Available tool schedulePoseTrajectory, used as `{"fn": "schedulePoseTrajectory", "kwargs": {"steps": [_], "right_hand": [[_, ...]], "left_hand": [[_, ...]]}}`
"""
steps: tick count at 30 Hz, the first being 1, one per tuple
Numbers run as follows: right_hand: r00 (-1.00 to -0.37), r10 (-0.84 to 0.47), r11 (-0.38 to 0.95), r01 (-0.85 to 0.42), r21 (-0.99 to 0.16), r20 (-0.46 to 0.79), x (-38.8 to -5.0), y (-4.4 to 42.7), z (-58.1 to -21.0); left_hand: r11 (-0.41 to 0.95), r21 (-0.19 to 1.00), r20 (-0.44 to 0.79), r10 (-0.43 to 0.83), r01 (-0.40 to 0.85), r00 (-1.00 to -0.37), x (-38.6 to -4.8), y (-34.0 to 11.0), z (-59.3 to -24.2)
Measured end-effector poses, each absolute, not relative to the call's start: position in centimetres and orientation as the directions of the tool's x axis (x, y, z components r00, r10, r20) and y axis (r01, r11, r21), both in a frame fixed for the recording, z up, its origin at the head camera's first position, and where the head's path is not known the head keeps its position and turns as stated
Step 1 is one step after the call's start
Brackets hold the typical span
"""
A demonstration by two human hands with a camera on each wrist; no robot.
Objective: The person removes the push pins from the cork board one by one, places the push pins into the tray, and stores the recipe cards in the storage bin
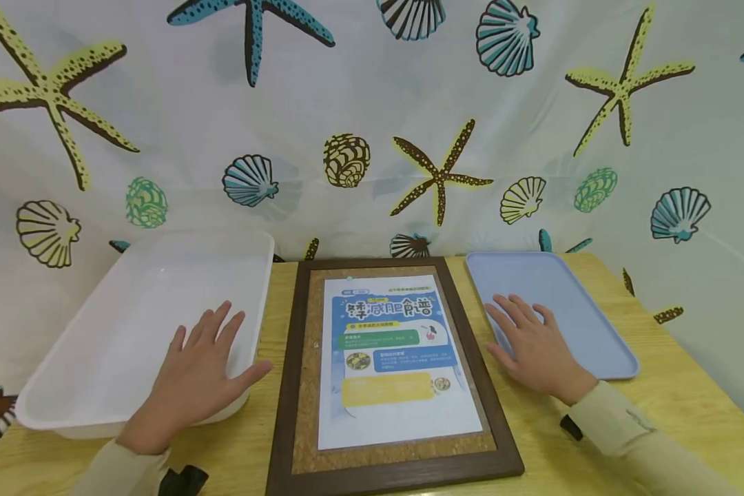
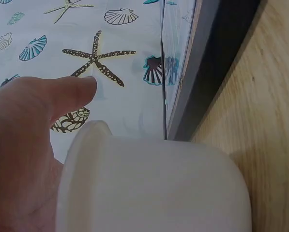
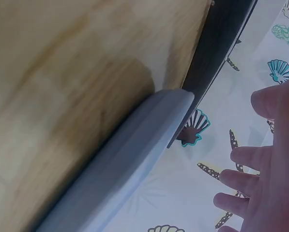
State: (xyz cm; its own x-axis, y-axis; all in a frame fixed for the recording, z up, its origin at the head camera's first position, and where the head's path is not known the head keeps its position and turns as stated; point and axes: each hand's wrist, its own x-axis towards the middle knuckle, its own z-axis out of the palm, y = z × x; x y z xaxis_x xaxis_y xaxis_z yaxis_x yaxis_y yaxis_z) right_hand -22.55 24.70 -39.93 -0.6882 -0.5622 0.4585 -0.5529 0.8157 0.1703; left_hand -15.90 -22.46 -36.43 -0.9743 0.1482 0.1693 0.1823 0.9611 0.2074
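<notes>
- The left hand (image 1: 201, 379) is hovering over the white plastic tub (image 1: 142, 310), near its right-hand near corner; the fingers are spreading apart and the grip is released. In the left wrist view, the thumb is reaching past the tub's rim, with a gap showing between them.
- The right hand (image 1: 536, 348) is hovering above the left edge of the flat light-blue rectangular tray (image 1: 576, 317); its fingers are stretching forward, and this grip is also released. The right wrist view is showing these fingers apart from the tray.
- The tub is standing along the left side of the pale yellow wooden table (image 1: 676, 393), and the tray is lying at the far right corner of this surface.
- Between these 2 containers, the dark brown framed cork board (image 1: 287, 379) is lying flat, its top side reaching the far edge of the surface.
- On the cork, 1 white paper sheet with blue, green and yellow printing (image 1: 403, 420) is resting.
- 2 beige sleeves (image 1: 626, 420) are covering the forearms.
- Behind the far edge, the white curtain with starfish and shells (image 1: 347, 89) is hanging.
</notes>
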Motion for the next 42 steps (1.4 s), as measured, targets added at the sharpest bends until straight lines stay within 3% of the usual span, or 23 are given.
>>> {"fn": "schedulePoseTrajectory", "kwargs": {"steps": [25, 34, 42], "right_hand": [[-0.757, -0.534, 0.831, -0.552, 0.067, 0.376, -23.7, 21.6, -38.5], [-0.712, -0.564, 0.807, -0.583, 0.095, 0.419, -24.2, 20.0, -38.4], [-0.708, -0.573, 0.801, -0.590, 0.101, 0.413, -24.8, 18.5, -38.0]], "left_hand": [[0.949, 0.207, 0.238, 0.188, 0.239, -0.953, -17.3, -19.7, -36.4], [0.939, 0.204, 0.237, 0.226, 0.276, -0.945, -18.0, -19.3, -36.5], [0.939, 0.226, 0.199, 0.217, 0.260, -0.956, -18.6, -18.6, -36.4]]}}
